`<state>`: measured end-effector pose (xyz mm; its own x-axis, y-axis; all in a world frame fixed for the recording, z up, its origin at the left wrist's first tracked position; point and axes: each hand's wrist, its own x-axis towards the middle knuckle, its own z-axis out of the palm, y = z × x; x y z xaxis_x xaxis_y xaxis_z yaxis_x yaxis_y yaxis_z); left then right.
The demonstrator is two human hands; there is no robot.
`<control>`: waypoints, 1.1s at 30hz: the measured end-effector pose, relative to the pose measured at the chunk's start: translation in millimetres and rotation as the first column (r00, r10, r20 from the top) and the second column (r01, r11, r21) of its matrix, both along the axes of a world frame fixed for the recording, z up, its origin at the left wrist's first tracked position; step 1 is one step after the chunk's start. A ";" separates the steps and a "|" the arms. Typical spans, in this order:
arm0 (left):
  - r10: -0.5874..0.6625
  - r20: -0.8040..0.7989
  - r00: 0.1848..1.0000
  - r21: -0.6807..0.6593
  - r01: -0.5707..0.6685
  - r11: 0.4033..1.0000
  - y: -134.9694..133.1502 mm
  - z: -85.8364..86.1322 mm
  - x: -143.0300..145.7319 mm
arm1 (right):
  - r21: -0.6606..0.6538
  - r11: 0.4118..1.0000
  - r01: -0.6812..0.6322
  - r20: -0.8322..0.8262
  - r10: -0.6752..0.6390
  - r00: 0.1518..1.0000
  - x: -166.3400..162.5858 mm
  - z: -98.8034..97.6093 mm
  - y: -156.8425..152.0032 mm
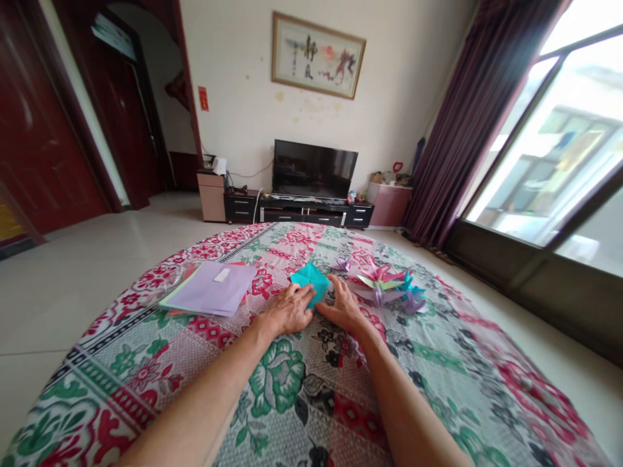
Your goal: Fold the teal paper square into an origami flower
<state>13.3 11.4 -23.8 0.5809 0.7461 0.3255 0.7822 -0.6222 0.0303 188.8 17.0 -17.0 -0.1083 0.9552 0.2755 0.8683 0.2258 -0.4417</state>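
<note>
A turquoise sheet of origami paper (310, 276), folded into a small diamond with creases, lies on the patterned tablecloth in front of me. My left hand (288, 310) is over its lower left side, with bent fingers pressing on the paper and covering part of it. On the paper's right side is my right hand (343, 306), its thumb and fingers apart, the thumb near the lower corner and a fingertip by the right corner. Close to the right hand stands a cluster of folded paper cranes (382, 285) in pink, yellow-green, purple and blue.
To the left lies a stack of coloured paper sheets (209, 292), lilac on top with a small white label (222, 275), beside clear plastic wrapping (168, 285). The floral tablecloth (277, 379) covers a rounded table. Beyond it are a television (314, 170) and low cabinets (243, 206).
</note>
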 end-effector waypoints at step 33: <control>-0.040 -0.048 0.998 -0.014 0.039 0.999 3.1 4.1 -3.1 | 0.027 0.963 0.268 0.157 -0.269 0.950 -3.4 1.4 31.7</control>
